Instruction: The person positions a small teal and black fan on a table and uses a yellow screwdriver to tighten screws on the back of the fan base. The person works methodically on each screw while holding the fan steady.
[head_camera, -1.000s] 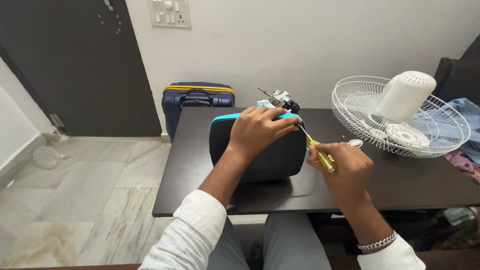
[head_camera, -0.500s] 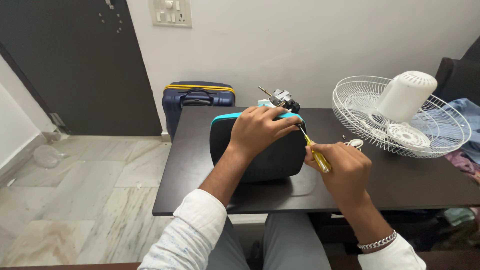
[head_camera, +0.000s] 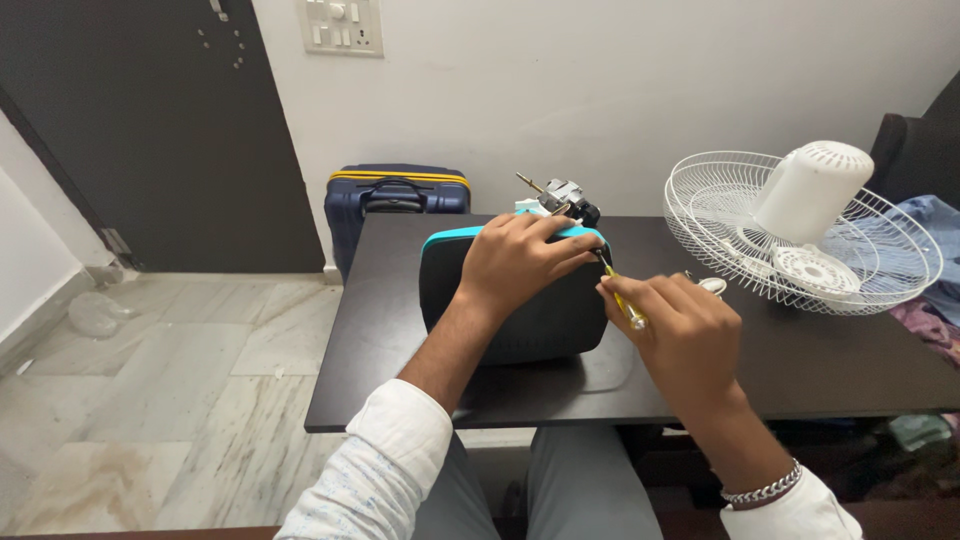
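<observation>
You face plain white wall (head_camera: 620, 90), switch panel (head_camera: 341, 25) high on it. Dark door (head_camera: 160, 130) at your left. Pale marble floor (head_camera: 170, 400) below (veined, glossy). Navy suitcase (head_camera: 395, 200) stands against wall, just behind dark surface (head_camera: 800, 370). Soft, even light.

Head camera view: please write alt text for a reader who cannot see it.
A person's left hand steadies a black fan housing with a teal rim on a dark table, while the right hand works a yellow-handled screwdriver at its side. A white fan grille lies to the right.
</observation>
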